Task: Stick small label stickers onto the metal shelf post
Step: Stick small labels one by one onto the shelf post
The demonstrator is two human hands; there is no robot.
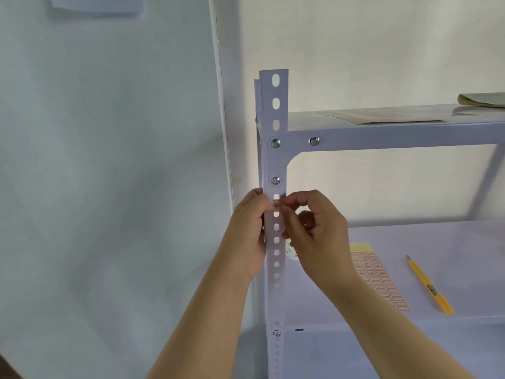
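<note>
From my remote seat, the metal shelf post (276, 110) stands upright in mid-view, its long axis running 12 to 6 o'clock, pale grey-lilac and punched with a column of oval slots. The label sticker (276, 204) sits across its front face just below the lower bracket bolt (275, 180). It is a small white strip with red lines and a dark mark I cannot read, and its long axis runs 9 to 3, square across the post.

My left hand (250, 231) curls round the post's 9 o'clock edge, its thumb tip meeting the label's left end. My right hand (317, 228) comes in from 3 o'clock, thumb and forefinger pinched on the label's right end and the other fingers loosely folded. Both hands touch the label; I judge the right the one to smooth it, pressing toward 9 o'clock.

The sticker sheet (378, 280) lies on the shelf (451, 242) at 4 o'clock from the right hand, with a yellow cutter (429, 285) beside it.
</note>
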